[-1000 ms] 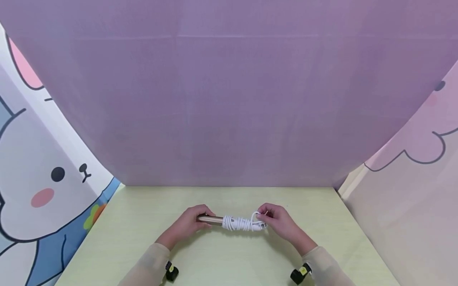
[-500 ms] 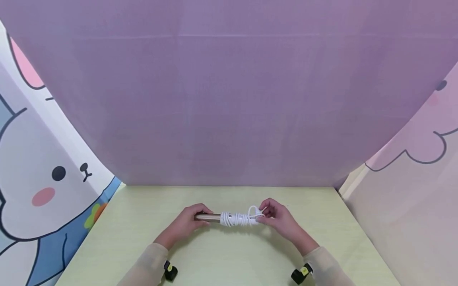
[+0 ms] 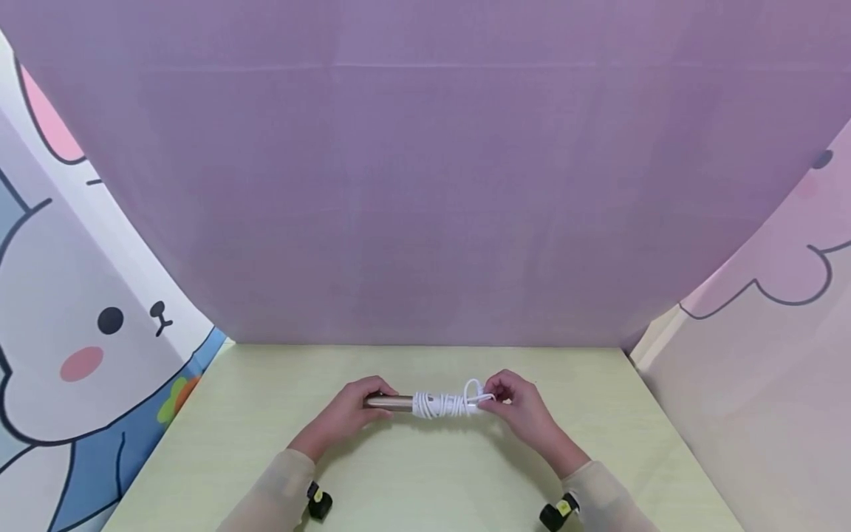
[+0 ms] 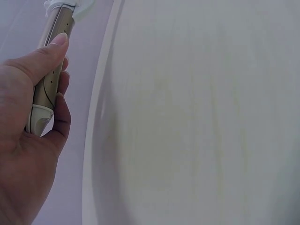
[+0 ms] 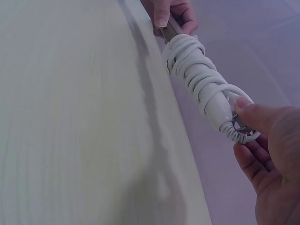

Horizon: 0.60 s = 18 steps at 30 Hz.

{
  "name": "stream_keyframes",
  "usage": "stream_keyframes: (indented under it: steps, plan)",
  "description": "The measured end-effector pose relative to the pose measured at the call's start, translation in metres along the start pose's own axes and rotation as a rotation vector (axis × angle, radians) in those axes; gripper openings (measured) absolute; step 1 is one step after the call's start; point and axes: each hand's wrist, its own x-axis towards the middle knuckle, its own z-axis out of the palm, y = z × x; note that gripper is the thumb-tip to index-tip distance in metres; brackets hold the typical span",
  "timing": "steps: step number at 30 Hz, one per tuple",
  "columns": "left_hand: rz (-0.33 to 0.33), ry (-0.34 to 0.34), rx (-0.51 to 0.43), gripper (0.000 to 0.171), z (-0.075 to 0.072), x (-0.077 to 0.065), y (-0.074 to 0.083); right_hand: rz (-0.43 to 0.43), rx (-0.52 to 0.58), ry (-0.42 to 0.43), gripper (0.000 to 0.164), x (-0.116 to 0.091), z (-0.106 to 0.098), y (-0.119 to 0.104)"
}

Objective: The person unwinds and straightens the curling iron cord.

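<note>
A hair straightener [image 3: 392, 403] with a gold-brown barrel and white handle is held level above the table. My left hand [image 3: 352, 410] grips the barrel; in the left wrist view the thumb lies along it, near the white tip [image 4: 40, 117]. White power cord [image 5: 206, 77] is wound in several turns around the handle. At the handle's right end, my right hand [image 3: 523, 410] pinches the cord's end between thumb and fingers, close to the ribbed cord sleeve [image 5: 234, 133]. A small cord loop [image 3: 470, 384] stands up beside those fingers, which partly hide what they pinch.
Beneath the hands lies a pale wood-look table [image 3: 425, 473]. A purple cloth panel [image 3: 425, 185] rises at its back edge. Cartoon-printed panels flank it, a left panel [image 3: 53, 295] with an animal face and a pink-and-cream right panel [image 3: 764, 384].
The straightener's right end has risen from a slight downward tilt to level. My right hand has moved up a little with the cord, and the loop stands higher. The left hand keeps its grip.
</note>
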Motion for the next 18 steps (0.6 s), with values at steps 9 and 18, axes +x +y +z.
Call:
stream_keyframes:
  steps: [9,18]
  plan:
    - [-0.004,-0.010,0.002,0.028,0.0017,0.0004,-0.0022,0.034,-0.015,0.001,0.024,0.0011,0.0008,-0.0005]
    - [-0.001,-0.013,0.027,0.028,0.0027,0.0009,-0.0018,-0.072,-0.085,-0.001,0.027,0.0012,0.0014,0.0028]
